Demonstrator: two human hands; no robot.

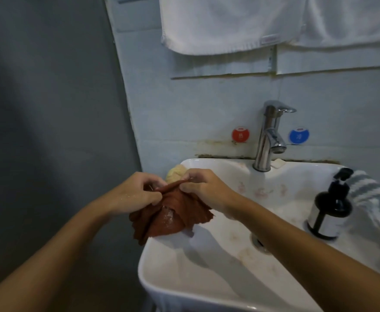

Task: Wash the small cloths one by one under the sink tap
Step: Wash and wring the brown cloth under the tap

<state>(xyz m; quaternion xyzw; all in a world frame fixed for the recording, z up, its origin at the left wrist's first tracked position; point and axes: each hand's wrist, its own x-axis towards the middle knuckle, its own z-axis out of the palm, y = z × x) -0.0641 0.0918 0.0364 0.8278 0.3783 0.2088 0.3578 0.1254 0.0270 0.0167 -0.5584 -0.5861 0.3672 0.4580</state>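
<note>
A rust-brown small cloth hangs over the left rim of the white sink. My left hand and my right hand both pinch its bunched top edge, close together. A pale yellow cloth lies on the sink's back left corner, just behind my hands. The chrome tap stands at the back of the basin and no water runs from it. A striped grey and white cloth is draped on the right rim.
A dark soap pump bottle stands on the sink's right side. The drain lies partly behind my right forearm. White towels hang on the wall above. Red and blue round stickers flank the tap. A grey wall is at the left.
</note>
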